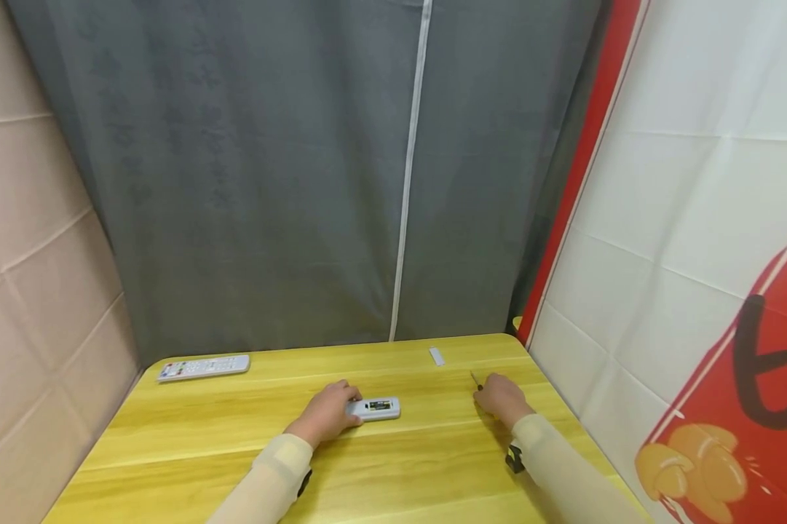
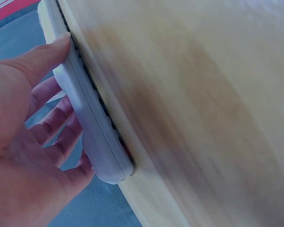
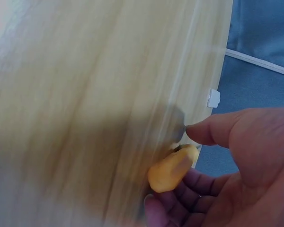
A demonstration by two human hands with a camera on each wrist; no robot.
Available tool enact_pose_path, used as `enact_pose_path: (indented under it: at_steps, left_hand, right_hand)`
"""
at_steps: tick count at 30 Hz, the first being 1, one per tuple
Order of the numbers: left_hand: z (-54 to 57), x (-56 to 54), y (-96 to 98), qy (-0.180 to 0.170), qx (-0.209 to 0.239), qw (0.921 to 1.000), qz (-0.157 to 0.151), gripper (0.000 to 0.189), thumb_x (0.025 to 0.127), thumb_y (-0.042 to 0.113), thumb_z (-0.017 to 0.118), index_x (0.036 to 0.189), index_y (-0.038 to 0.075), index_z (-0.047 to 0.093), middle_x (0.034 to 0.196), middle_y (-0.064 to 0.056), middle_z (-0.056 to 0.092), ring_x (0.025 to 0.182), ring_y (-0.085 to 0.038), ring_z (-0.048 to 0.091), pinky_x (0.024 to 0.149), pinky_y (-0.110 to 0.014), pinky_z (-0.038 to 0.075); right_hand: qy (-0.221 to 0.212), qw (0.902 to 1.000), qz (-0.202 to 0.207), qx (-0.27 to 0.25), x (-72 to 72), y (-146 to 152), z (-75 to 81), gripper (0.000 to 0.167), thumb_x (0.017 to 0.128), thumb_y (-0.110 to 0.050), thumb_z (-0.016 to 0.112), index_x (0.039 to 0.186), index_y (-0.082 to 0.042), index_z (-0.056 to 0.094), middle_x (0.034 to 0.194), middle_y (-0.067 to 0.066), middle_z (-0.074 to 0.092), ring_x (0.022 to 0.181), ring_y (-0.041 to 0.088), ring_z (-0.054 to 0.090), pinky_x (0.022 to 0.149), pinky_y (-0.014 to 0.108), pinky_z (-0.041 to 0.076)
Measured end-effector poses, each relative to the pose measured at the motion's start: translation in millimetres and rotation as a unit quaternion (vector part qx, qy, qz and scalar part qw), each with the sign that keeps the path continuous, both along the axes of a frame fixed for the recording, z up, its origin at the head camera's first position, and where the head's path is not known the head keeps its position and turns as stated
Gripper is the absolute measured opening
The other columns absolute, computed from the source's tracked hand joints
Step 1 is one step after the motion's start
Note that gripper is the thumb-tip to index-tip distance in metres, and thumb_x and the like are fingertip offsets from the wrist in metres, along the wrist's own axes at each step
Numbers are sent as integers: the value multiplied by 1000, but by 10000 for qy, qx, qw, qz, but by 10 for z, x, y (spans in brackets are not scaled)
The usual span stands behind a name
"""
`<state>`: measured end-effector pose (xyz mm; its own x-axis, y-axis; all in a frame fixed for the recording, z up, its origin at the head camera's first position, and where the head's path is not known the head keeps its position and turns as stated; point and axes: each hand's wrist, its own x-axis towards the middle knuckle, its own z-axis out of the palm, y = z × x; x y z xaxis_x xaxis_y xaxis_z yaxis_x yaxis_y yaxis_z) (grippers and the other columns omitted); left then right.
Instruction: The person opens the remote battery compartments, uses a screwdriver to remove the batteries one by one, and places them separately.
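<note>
My left hand [image 1: 328,412] holds a grey remote control [image 1: 389,414] by its end, thumb on one edge and fingers on the other. The remote lies back up, its battery compartment [image 1: 380,405] uncovered, dark-and-gold battery inside. In the left wrist view its button side faces the tabletop. My right hand [image 1: 501,397] is at a small screwdriver [image 3: 173,169] with an orange-yellow handle; the thin shaft points away from me in the head view. In the right wrist view the thumb stands apart from the handle and the fingers lie loosely beside it.
A small light-grey battery cover [image 1: 436,356] lies near the table's back edge. Another remote control [image 1: 204,367], buttons up, rests at the back left. The yellow wood-grain table [image 1: 223,437] is bounded by a grey curtain [image 1: 269,182] behind and pale cloth walls at both sides.
</note>
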<state>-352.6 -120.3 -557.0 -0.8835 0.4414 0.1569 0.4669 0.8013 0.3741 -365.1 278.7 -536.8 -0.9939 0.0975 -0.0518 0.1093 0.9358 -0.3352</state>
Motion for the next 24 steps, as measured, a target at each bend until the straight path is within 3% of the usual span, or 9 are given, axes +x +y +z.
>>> enact_pose_path:
  at_steps: [8,24]
  left_hand:
    - [4,-13,-2,20,-7,10000,-16,38,92,27,94,121,12,77,107,0,63,96,-21,58,89,-48,55]
    - [3,-15,-2,-47,10,10000,6,38,91,28,94,122,12,77,107,1,62,96,-20,58,89,-47,55]
  right_hand:
    - [121,9999,71,-42,13,6,10,35,101,-27,70,72,-10,58,76,9,58,67,25,52,61,38,42]
    - [147,9997,-18,-217,-24,17,-54,29,100,-29,71,85,-6,60,80,10,60,70,27,55,64,40,46]
